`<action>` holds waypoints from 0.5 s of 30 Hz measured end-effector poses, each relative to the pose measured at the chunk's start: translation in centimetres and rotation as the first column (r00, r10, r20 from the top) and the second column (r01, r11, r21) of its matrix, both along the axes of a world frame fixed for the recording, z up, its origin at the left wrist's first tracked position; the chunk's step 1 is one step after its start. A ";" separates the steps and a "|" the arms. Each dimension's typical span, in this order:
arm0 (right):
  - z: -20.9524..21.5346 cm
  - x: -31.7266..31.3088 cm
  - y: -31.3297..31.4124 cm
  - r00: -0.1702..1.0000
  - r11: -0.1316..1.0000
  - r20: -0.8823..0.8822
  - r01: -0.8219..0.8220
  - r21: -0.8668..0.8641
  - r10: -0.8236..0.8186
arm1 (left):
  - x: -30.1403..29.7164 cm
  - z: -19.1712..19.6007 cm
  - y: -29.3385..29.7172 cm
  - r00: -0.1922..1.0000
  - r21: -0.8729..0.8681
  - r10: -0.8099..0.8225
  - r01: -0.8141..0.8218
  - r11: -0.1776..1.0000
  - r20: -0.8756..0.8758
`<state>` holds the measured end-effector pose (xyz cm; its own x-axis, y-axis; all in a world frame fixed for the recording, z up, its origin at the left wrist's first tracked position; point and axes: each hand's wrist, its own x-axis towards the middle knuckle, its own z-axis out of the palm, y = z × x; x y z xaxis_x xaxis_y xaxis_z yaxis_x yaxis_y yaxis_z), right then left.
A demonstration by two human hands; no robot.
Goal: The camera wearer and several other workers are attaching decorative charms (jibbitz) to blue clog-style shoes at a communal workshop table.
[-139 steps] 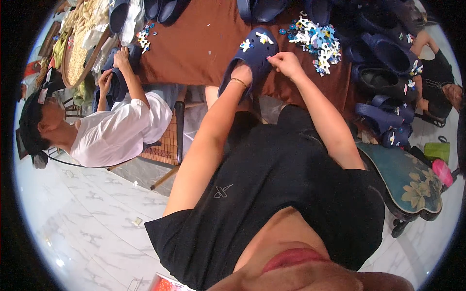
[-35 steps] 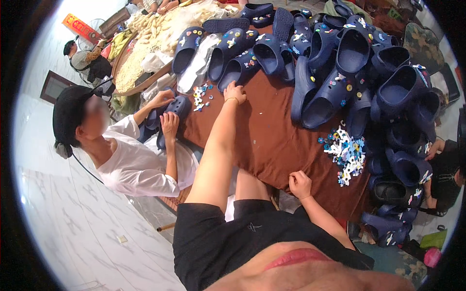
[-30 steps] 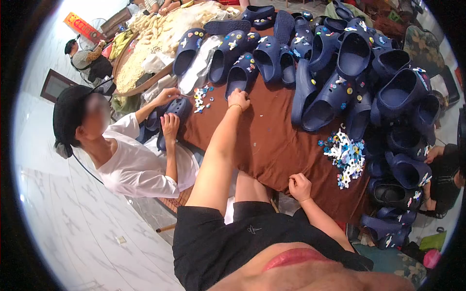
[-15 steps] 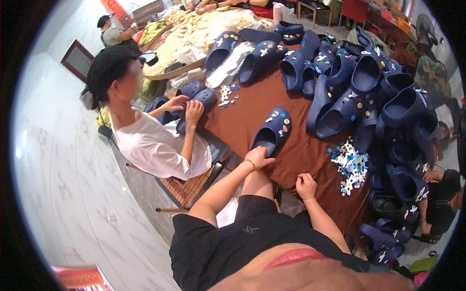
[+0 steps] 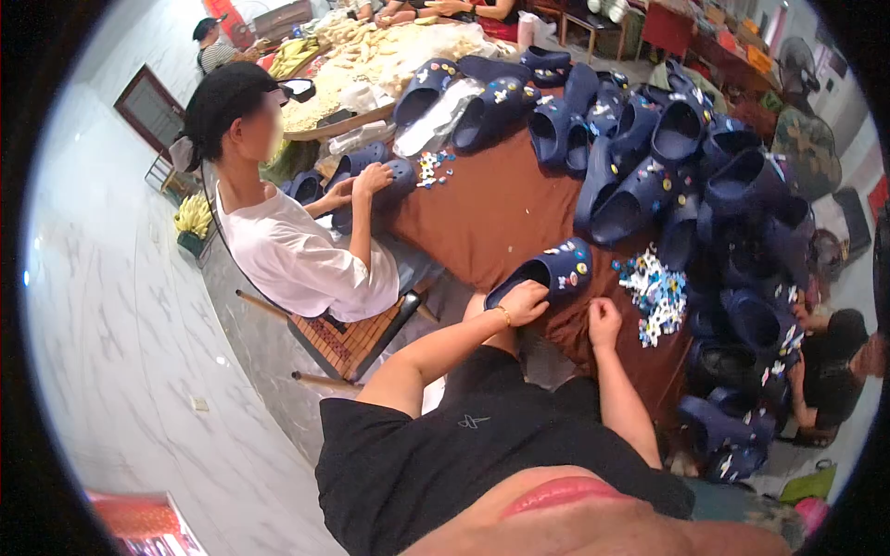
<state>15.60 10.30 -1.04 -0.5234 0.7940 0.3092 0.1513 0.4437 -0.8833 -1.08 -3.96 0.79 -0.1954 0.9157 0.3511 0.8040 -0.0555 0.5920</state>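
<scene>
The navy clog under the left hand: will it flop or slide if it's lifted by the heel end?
The navy clog looks thick-walled and moulded, so it probably keeps its shape. It likely weighs little. The left hand grips its rim; the brown tablecloth may resist sliding.

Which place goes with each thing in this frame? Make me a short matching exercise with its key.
Things:
1. left hand
2. right hand
3. pile of small charms
4. bananas

Places:
A. on the brown cloth, right of the right hand
B. gripping the heel of the navy clog
C. by the wall, behind the seated co-worker
D. at the table edge, empty

Pairs: 1-B, 2-D, 3-A, 4-C
</scene>
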 end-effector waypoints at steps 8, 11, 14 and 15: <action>1.2 -1.2 6.6 0.949 0.946 0.057 0.303 0.114 -0.311 | 0.0 0.8 2.9 0.989 -0.041 -0.147 0.148 0.988 0.028; 3.8 -3.3 6.3 0.991 0.964 0.027 0.119 0.236 -0.129 | -1.3 -1.5 4.3 0.955 -0.195 -0.190 0.147 0.970 -0.226; 4.1 -5.9 6.2 0.998 0.892 0.046 -0.068 0.447 0.053 | -1.0 -2.9 5.4 0.935 -0.292 -0.222 0.137 0.946 -0.278; 4.4 -7.0 5.3 0.990 0.868 0.064 -0.140 0.476 0.124 | -1.2 -3.5 4.8 0.925 -0.291 -0.219 0.128 0.948 -0.309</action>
<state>8.55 15.56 3.41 -0.6282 0.4760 0.6154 0.0848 0.8282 -0.5540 -2.30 0.82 -2.72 0.0613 0.9918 0.1123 0.9481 -0.0930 0.3039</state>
